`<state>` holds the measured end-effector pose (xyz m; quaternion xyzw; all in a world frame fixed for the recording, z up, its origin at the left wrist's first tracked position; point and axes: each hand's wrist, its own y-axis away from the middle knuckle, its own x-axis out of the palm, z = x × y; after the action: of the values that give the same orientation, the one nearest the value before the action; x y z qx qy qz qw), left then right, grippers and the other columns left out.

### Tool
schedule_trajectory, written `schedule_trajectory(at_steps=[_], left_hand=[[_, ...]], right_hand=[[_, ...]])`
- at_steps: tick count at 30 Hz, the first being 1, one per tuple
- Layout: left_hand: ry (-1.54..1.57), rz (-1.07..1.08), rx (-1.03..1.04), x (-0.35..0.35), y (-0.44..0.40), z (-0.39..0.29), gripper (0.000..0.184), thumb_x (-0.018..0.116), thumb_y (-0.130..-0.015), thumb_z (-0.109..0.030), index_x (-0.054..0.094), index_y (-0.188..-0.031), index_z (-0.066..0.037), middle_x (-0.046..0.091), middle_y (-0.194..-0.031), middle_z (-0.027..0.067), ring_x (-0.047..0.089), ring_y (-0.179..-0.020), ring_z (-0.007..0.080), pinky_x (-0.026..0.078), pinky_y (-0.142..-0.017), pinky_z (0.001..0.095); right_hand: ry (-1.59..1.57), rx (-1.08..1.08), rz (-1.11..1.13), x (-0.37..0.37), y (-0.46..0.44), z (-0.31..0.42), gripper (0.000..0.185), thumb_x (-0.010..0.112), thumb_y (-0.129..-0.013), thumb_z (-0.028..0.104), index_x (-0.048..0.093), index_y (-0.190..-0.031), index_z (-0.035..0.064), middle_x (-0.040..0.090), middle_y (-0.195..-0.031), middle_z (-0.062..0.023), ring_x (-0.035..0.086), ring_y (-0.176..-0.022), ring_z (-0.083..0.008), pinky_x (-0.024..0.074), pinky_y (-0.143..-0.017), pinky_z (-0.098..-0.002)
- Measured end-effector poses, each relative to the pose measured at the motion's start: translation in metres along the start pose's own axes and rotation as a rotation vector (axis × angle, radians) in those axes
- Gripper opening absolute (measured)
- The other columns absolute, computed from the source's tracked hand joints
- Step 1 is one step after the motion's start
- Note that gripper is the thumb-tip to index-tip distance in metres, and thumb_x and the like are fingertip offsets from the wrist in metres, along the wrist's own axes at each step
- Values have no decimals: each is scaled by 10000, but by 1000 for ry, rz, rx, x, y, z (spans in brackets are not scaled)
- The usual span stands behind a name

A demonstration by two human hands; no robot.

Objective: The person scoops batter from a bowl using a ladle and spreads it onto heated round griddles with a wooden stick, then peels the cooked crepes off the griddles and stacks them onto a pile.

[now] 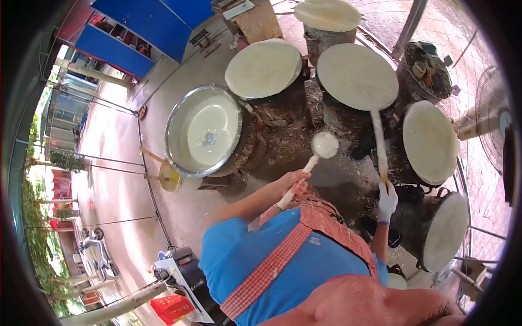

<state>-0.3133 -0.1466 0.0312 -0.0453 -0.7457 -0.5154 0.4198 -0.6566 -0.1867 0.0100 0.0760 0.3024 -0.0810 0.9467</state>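
My bare left hand (296, 182) is wrapped round the pale handle of a ladle (325, 145). The ladle's round bowl holds white liquid and hangs between the large basin (172, 133) and the griddles. My right hand (387, 201), in a white glove, grips a long stick (380, 146) coated in white. The stick's far end meets the near edge of a round griddle (357, 76) covered with a pale layer. White liquid also fills part of the basin, at the left.
Several more covered griddles stand around, among them one at the back (263, 68) and one at the right (430, 142). A yellowish container (171, 179) sits beside the basin. A fan (493, 119) is at far right, a red box (171, 308) at lower left.
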Motion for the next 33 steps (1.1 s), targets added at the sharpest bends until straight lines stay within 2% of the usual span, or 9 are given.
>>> schedule_trajectory(at_steps=[3, 5, 9, 14, 23, 24, 26, 28, 33], left_hand=[[123, -68, 76, -46, 43, -7, 150, 527, -849, -163, 389, -902, -186, 330, -536, -15, 302, -396, 53, 251, -301, 173], [204, -73, 76, -83, 68, -18, 112, 525, -853, -184, 418, -879, -164, 338, -523, -21, 317, -396, 55, 270, -299, 180], [467, -94, 89, -139, 110, -39, 182, 472, -879, -217, 408, -749, -107, 346, -512, 1, 311, -380, 70, 276, -290, 179], [614, -69, 164, -179, 139, -52, 122, 481, -864, -131, 394, -881, -215, 336, -528, 0, 298, -372, 60, 240, -275, 158], [775, 21, 295, -171, 133, -49, 57, 454, -880, -161, 411, -849, -185, 314, -509, -19, 293, -365, 62, 242, -271, 166], [738, -105, 237, -172, 130, -45, 69, 455, -879, -181, 421, -821, -165, 310, -516, -27, 296, -374, 60, 249, -278, 166], [906, 114, 240, -175, 126, -31, 57, 477, -868, -183, 431, -839, -164, 336, -548, -18, 319, -402, 68, 268, -273, 176], [843, -11, 200, -166, 129, -31, 392, 489, -863, -320, 358, -562, -107, 334, -491, -11, 316, -366, 68, 254, -279, 172], [576, -35, 302, -172, 137, -27, 184, 461, -889, -257, 428, -775, -116, 351, -534, -3, 345, -416, 75, 255, -310, 177]], right_hand=[[190, -208, 79, 65, -43, 33, 391, 545, -816, 319, 574, -1078, 30, 623, -944, -170, 598, -864, -294, 439, -740, -352], [143, -170, 152, 112, -60, 75, 397, 537, -809, 350, 581, -1060, 46, 608, -955, -195, 574, -899, -343, 434, -751, -374], [464, -250, 104, 178, -61, 112, 385, 544, -798, 384, 582, -1034, 81, 616, -838, -182, 595, -757, -346, 456, -653, -418], [712, -535, 144, 198, -25, 132, 377, 550, -778, 428, 587, -1007, 132, 609, -713, -135, 592, -590, -318, 466, -537, -417], [783, -753, 526, 309, -90, 206, 344, 629, -696, 397, 565, -897, 124, 603, -704, -114, 602, -626, -290, 454, -610, -410], [772, -931, 464, 328, -104, 210, 313, 644, -677, 355, 553, -871, 127, 591, -711, -99, 598, -621, -284, 449, -606, -408], [729, -1138, 378, 356, -126, 233, 310, 674, -627, 272, 551, -869, 122, 553, -764, -86, 588, -620, -271, 447, -596, -415], [683, -1218, 389, 375, -143, 260, 315, 670, -637, 271, 550, -880, 109, 557, -804, -104, 594, -651, -274, 454, -604, -421], [839, -1306, 724, 408, -178, 294, 301, 653, -677, 264, 571, -883, 62, 566, -889, -158, 604, -759, -324, 483, -654, -424]])
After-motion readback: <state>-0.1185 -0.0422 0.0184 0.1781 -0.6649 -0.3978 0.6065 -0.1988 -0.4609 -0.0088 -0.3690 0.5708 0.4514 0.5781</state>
